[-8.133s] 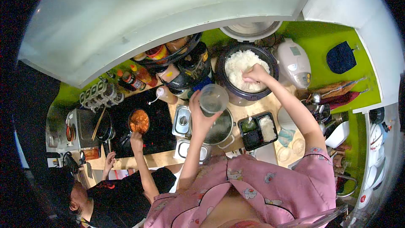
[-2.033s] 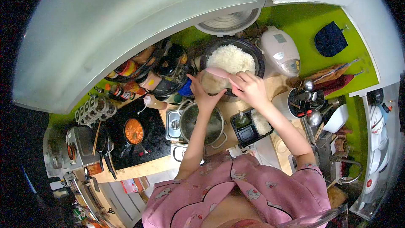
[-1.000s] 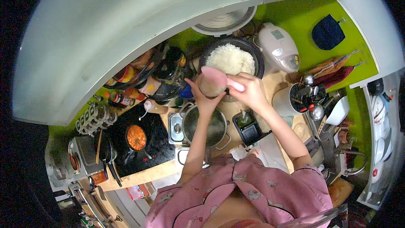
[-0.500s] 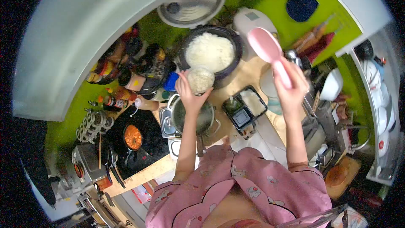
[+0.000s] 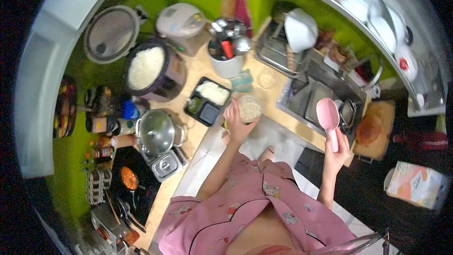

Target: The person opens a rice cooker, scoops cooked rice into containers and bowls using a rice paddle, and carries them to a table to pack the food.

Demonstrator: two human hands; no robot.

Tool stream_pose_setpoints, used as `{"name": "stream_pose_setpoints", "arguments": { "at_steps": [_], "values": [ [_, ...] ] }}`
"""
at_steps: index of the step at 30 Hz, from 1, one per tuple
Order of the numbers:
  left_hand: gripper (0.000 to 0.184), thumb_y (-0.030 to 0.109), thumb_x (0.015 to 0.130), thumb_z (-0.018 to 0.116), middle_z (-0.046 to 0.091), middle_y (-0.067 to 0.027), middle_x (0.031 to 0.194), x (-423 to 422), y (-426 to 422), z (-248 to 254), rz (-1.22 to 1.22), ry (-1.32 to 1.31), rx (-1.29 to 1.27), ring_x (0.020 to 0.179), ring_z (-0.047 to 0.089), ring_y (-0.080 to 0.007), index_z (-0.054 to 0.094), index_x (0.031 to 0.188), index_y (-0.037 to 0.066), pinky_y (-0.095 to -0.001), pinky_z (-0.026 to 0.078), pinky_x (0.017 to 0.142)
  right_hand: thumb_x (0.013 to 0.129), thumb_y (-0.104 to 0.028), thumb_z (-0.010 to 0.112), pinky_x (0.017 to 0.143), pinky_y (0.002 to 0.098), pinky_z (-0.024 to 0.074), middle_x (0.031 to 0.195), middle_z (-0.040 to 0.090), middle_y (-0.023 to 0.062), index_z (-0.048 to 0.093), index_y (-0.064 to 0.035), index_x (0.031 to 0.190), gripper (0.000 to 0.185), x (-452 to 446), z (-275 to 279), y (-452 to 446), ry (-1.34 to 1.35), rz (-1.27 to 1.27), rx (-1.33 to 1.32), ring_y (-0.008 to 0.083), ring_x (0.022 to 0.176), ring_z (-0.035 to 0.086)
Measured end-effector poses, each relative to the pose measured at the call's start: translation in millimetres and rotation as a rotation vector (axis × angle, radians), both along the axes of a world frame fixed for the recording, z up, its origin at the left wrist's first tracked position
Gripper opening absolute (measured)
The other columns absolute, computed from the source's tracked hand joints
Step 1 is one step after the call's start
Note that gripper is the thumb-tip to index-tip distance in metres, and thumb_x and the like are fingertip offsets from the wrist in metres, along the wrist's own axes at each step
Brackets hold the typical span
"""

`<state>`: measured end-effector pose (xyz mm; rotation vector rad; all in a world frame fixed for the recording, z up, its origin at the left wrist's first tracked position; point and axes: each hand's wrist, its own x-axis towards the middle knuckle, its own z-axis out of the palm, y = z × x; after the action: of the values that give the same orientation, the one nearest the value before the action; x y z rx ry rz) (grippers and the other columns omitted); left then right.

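Note:
My left hand (image 5: 239,123) is wrapped round a clear round container of rice (image 5: 249,108), near the front edge of the wooden counter. In my right hand (image 5: 336,153) is the handle of a pink rice paddle (image 5: 328,114), its scoop upright beside the sink. Left of the container, a black compartment tray (image 5: 208,112) holds white rice and something green, and its front compartment looks bare. The open rice cooker (image 5: 169,76), with white rice (image 5: 146,68) inside, stands farther back to the left.
A lidded pot (image 5: 156,132) and metal containers (image 5: 166,165) are at the left, beside a black cooktop with a small pan of orange-red food (image 5: 129,178). A utensil holder (image 5: 226,66) stands behind. At the right are the sink (image 5: 306,95), a cutting board (image 5: 384,130) and a box (image 5: 415,184).
The view has swung right towards the sink. My left hand has carried the rice container away from the cooker, while my right hand has moved the pink paddle out to the right.

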<state>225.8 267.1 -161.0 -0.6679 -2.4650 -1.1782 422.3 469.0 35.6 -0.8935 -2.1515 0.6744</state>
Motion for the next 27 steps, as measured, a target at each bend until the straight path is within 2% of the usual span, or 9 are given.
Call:
{"name": "stream_pose_setpoints", "arguments": {
  "at_steps": [3, 7, 12, 18, 20, 23, 24, 26, 27],
  "values": [
    [0.111, 0.044, 0.061, 0.084, 0.047, -0.0216, 0.132, 35.1, 60.2, -20.2, -0.113, -0.019, -0.006, 0.121, 0.042, -0.0397, 0.029, 0.143, -0.007, -0.0518, 0.03, 0.103, 0.078, -0.001, 0.071, 0.072, 0.0285, 0.0487, 0.087, 0.065, 0.011, 0.068, 0.0024, 0.107, 0.029, 56.0, 2.9, 14.8, -0.028, -0.071, 0.026, 0.0171, 0.077, 0.061],
    [0.109, 0.043, 0.061, 0.084, 0.046, -0.0227, 0.134, 85.3, 120.1, -69.5, -0.183, -0.07, 0.034, 0.122, 0.041, -0.04, 0.03, 0.142, -0.007, -0.0528, 0.03, 0.103, 0.078, 0.001, 0.069, 0.072, 0.0286, 0.0489, 0.088, 0.065, 0.0107, 0.068, 0.0023, 0.109, 0.031, 125.8, -5.1, 37.5, -0.105, -0.18, -0.072, 0.0172, 0.078, 0.061],
    [0.113, 0.043, 0.061, 0.084, 0.04, -0.0251, 0.139, 119.5, 160.0, -126.1, -0.145, -0.097, 0.024, 0.126, 0.038, -0.0416, 0.026, 0.143, -0.008, -0.0543, 0.027, 0.106, 0.077, 0.004, 0.066, 0.072, 0.0284, 0.0485, 0.089, 0.065, 0.0106, 0.067, 0.0029, 0.111, 0.034, 176.2, -17.8, 61.8, -0.15, -0.209, -0.128, 0.0167, 0.078, 0.06],
    [0.118, 0.043, 0.06, 0.084, 0.029, -0.0274, 0.147, 133.3, 158.0, -126.5, -0.085, -0.115, -0.093, 0.136, 0.028, -0.0419, 0.019, 0.146, -0.005, -0.055, 0.022, 0.109, 0.076, 0.005, 0.066, 0.072, 0.0283, 0.0482, 0.088, 0.064, 0.0116, 0.066, 0.0047, 0.111, 0.034, 195.7, -33.1, 80.9, -0.168, -0.178, -0.2, 0.0179, 0.078, 0.061],
    [0.118, 0.043, 0.061, 0.084, 0.027, -0.0269, 0.149, 130.1, 150.9, -109.3, -0.082, -0.179, -0.164, 0.138, 0.026, -0.0413, 0.018, 0.147, -0.004, -0.0553, 0.021, 0.11, 0.076, 0.005, 0.066, 0.072, 0.0288, 0.0485, 0.087, 0.064, 0.0128, 0.066, 0.0051, 0.109, 0.034, 184.2, -32.6, 83.5, -0.203, -0.135, -0.213, 0.0189, 0.077, 0.061],
    [0.104, 0.04, 0.067, 0.081, 0.039, -0.0238, 0.142, 126.9, 135.1, -75.2, -0.087, -0.111, -0.096, 0.134, 0.033, -0.0394, 0.027, 0.144, -0.002, -0.0531, 0.025, 0.107, 0.074, 0.006, 0.066, 0.073, 0.0305, 0.0492, 0.085, 0.063, 0.0141, 0.066, 0.0058, 0.107, 0.033, 172.6, -46.2, 90.0, -0.149, -0.037, -0.135, 0.0212, 0.076, 0.062],
    [0.095, 0.04, 0.069, 0.079, 0.044, -0.0226, 0.137, 122.7, 129.4, -73.7, 0.013, -0.161, -0.032, 0.129, 0.039, -0.0382, 0.033, 0.141, -0.001, -0.0511, 0.029, 0.104, 0.074, 0.006, 0.067, 0.073, 0.0322, 0.0498, 0.085, 0.063, 0.0149, 0.066, 0.0064, 0.106, 0.032, 169.3, -49.1, 92.4, -0.134, -0.002, -0.093, 0.0231, 0.076, 0.063],
    [0.076, 0.039, 0.074, 0.076, 0.055, -0.0201, 0.125, 106.2, 113.5, -78.5, 0.207, -0.255, 0.109, 0.119, 0.05, -0.0357, 0.045, 0.133, 0.001, -0.0472, 0.037, 0.097, 0.078, 0.004, 0.066, 0.075, 0.0306, 0.0487, 0.088, 0.065, 0.0146, 0.065, 0.0078, 0.108, 0.03, 155.1, -33.9, 88.0, -0.131, 0.045, -0.151, 0.0212, 0.08, 0.063],
    [0.068, 0.039, 0.076, 0.074, 0.057, -0.0189, 0.117, 91.1, 106.4, -94.1, 0.289, -0.387, 0.228, 0.111, 0.053, -0.0352, 0.047, 0.127, 0.002, -0.0459, 0.04, 0.092, 0.08, 0.003, 0.066, 0.076, 0.0298, 0.0481, 0.089, 0.066, 0.0144, 0.065, 0.0084, 0.109, 0.03, 150.2, -28.4, 85.4, -0.135, 0.069, -0.182, 0.0202, 0.081, 0.063]
  ]
}}
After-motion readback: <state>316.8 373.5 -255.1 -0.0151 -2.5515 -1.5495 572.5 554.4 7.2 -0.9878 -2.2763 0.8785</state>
